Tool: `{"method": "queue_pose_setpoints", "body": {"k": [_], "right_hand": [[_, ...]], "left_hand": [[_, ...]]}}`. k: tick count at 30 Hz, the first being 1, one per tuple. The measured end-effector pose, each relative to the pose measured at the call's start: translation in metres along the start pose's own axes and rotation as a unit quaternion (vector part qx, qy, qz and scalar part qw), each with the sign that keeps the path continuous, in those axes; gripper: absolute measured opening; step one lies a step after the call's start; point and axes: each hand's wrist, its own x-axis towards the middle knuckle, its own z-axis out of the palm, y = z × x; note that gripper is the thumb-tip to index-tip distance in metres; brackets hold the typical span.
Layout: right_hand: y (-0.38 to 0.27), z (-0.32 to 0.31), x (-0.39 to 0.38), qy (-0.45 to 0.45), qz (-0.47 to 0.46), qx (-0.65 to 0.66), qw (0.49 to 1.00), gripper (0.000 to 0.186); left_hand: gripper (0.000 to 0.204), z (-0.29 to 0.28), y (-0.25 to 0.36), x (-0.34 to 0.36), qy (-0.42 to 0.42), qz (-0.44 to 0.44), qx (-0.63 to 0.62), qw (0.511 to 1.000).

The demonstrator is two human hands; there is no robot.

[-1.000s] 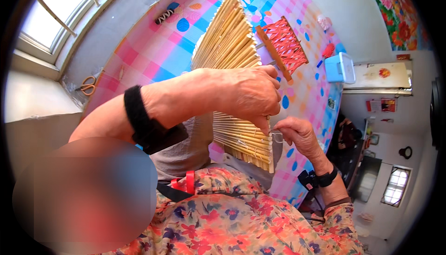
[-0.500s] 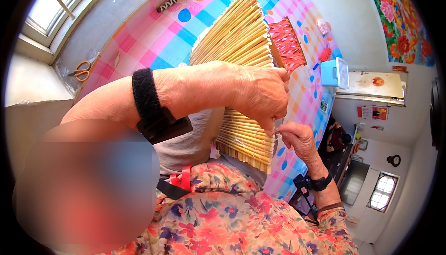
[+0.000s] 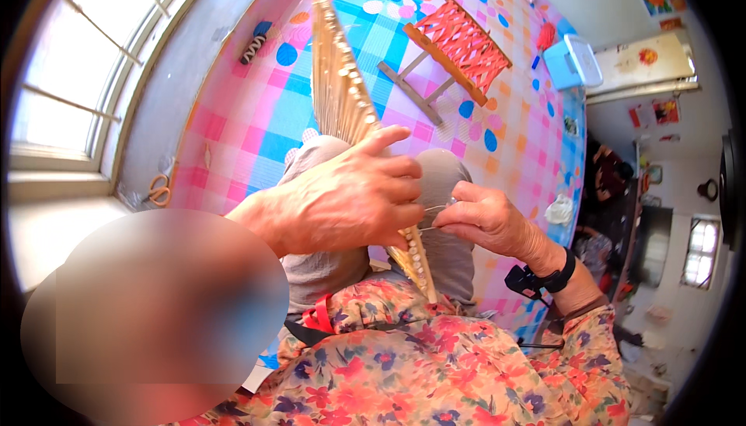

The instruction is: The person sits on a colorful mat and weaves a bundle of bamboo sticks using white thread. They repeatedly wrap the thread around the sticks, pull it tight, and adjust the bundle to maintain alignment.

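Observation:
I hold a long mat of pale bamboo sticks [image 3: 340, 76], now seen nearly edge-on, upright between my knees. My left hand [image 3: 350, 193] is closed over its near part, fingers across the row of stick ends, hiding some of it. Just to the right, my right hand [image 3: 486, 218] pinches a thin pale cord or wire [image 3: 431, 210] that runs to the mat's edge. Whether a needle is on it, I cannot tell.
The checked sheet [image 3: 233, 123] under me bears a wooden frame with red woven strips [image 3: 458, 41], a blue plastic box [image 3: 563, 69] and a white crumpled thing [image 3: 559, 210]. Scissors [image 3: 159, 190] lie by the window at left. Another person [image 3: 606, 170] is at the right background.
The mat has turned from showing its broad face to edge-on, its top swinging left. My left hand has turned with it; my right hand has risen slightly, still pinching.

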Motion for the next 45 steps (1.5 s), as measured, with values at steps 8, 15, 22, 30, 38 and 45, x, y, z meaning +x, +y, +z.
{"method": "queue_pose_setpoints", "body": {"k": [8, 15, 22, 30, 38, 45], "right_hand": [[-0.002, 0.016, 0.019, 0.003, -0.128, 0.066, 0.99, 0.012], [-0.002, 0.038, 0.025, -0.022, -0.116, 0.174, 0.978, 0.014], [-0.005, 0.04, 0.022, -0.021, -0.085, 0.275, 0.957, 0.015], [-0.002, 0.021, 0.007, 0.012, -0.04, 0.364, 0.93, 0.02], [-0.008, 0.04, 0.008, 0.027, -0.023, 0.416, 0.909, 0.019], [-0.005, 0.037, 0.006, 0.007, -0.032, 0.399, 0.916, 0.024]], "left_hand": [[0.04, -0.02, 0.026, -0.019, -0.055, -0.107, 0.035, 0.992], [0.033, -0.022, 0.046, -0.035, -0.103, -0.188, 0.092, 0.972], [0.024, -0.025, 0.052, -0.033, -0.096, -0.223, 0.094, 0.966], [0.016, -0.035, 0.054, -0.033, -0.105, -0.227, 0.104, 0.963], [0.017, -0.035, 0.053, -0.022, -0.109, -0.236, 0.108, 0.96], [0.023, -0.029, 0.054, -0.018, -0.097, -0.246, 0.112, 0.958]]}}
